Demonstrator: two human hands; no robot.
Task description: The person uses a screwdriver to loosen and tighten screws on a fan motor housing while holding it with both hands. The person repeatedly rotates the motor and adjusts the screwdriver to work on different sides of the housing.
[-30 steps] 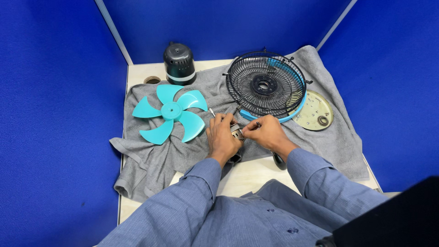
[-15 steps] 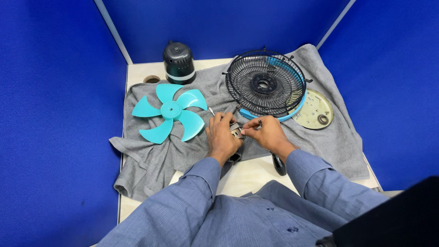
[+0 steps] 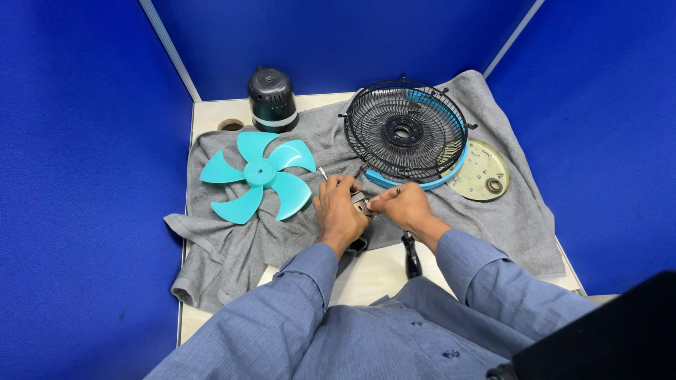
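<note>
While both hands meet over the middle of the grey cloth, the work sits between them: a small metal part, mostly hidden, so its exact kind is unclear; left hand is curled around it from the left, fingers closed on it, with a thin metal shaft sticking out past the knuckles toward the far-left corner of the table; that shaft looks like the part's long axis, running near-right to far-left; right hand comes in from the right, fingertips pinched together at the part's right end, whether on a small fastener or the part itself I can't tell; both hands are touching the part, neither is nearer.

Around it on the cloth: teal fan blade lies flat just left of the left hand, apart from it; black wire fan guard with a blue rim sits just beyond the right hand, toward the far edge; a pale round plate lies partly under the guard's right side; black motor housing stands upright near the far-left corner, off the cloth; a dark tool handle lies on bare table near the front edge, below the right wrist.
</note>
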